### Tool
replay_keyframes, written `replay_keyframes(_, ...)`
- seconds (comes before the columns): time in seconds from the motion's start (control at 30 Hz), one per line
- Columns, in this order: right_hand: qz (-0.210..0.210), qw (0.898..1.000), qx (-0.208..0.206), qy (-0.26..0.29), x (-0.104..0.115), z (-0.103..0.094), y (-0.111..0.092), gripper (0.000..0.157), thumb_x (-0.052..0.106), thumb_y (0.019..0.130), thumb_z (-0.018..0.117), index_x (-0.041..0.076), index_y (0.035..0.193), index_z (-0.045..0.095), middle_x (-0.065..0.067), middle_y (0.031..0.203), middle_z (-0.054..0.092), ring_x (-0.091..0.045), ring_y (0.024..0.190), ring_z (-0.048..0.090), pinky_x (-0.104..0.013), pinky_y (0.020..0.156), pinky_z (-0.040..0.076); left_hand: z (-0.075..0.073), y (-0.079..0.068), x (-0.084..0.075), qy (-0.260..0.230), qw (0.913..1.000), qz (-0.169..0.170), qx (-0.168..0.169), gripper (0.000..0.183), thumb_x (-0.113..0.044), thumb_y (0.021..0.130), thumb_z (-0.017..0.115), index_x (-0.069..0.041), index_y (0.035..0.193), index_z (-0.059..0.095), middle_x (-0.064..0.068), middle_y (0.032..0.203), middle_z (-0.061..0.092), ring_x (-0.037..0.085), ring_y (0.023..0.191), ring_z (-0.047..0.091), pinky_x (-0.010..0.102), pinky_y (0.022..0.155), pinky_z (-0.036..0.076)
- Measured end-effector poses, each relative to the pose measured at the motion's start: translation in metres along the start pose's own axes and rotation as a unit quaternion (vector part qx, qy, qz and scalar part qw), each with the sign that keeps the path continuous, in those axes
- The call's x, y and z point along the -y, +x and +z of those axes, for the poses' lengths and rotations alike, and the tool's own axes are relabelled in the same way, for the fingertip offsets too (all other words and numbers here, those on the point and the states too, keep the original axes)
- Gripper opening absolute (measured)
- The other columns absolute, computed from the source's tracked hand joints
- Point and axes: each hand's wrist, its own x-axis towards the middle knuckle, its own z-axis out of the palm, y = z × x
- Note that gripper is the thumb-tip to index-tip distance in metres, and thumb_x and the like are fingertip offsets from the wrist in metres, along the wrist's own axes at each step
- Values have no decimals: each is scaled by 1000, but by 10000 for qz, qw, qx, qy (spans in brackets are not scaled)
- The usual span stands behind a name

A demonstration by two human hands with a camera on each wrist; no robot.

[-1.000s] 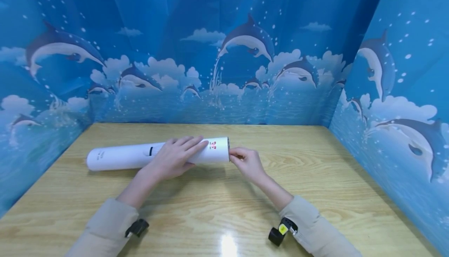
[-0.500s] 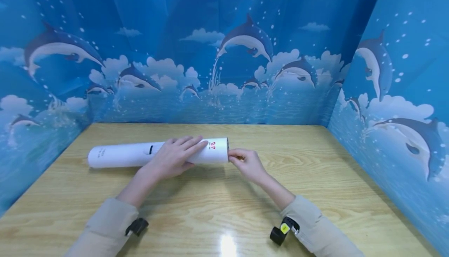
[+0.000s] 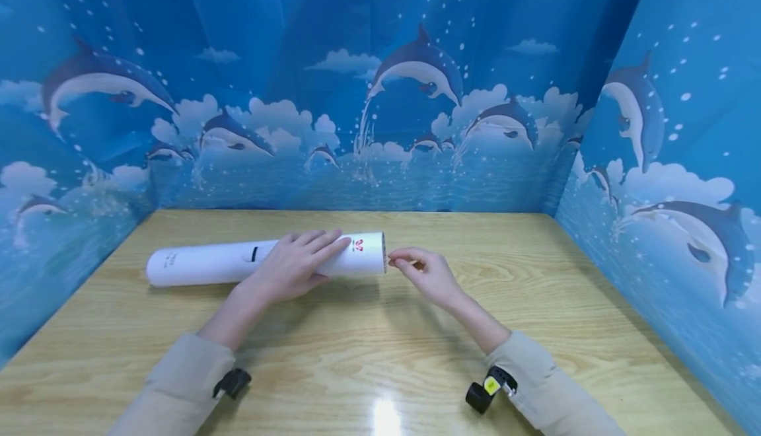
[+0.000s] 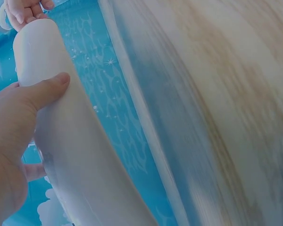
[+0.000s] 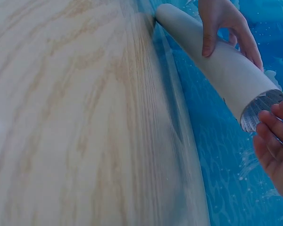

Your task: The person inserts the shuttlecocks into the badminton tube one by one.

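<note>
A long white tube, marked with a red logo and a black-edged slot, lies across the table. My left hand grips it near the right end; in the left wrist view the thumb crosses its side. The right end is open, and the right wrist view shows a grey, ridged inside. Just beyond that opening, my right hand has thumb and fingertips pinched together. A small thin item seems to be between them, too small to make out. The right wrist view cuts off part of this hand.
The tube rests on a wood-grain table. Blue curtains printed with dolphins stand behind the table and along its sides. Black wrist devices hang below both sleeves, one at the left wrist and one at the right.
My right hand has drawn back slightly to the right, so its fingertips now stand a little off the tube's open end. The left hand keeps its grip and the tube has barely shifted.
</note>
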Motion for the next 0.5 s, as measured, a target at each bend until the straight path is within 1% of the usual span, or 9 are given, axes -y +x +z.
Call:
replay_keyframes(0.17,88,10000,-18,30,-6,-9,-1,25,13,94,54,-5,109,64,-16,102,67,-28,96,62,-25,69,51,1,-2,3,15,10000,-1,13,82,-28,71,80,-15,141,40,9,138,46,30,118,48,53,86,47)
replay_keyframes(0.37,271,9995,-56,-174,-10,-19,-4,25,14,95,53,-3,109,64,-14,100,68,-27,95,62,-26,72,51,3,-4,8,-38,9999,-34,96,82,-28,72,80,-14,142,39,10,139,45,31,119,48,54,87,46)
replay_keyframes(0.5,369,9991,-48,-226,-15,-27,-6,28,17,96,52,-3,112,63,-15,100,68,-28,95,62,-29,73,53,5,-8,12,-46,9997,-70,244,82,-27,71,80,-14,141,39,10,139,44,31,119,48,54,88,46)
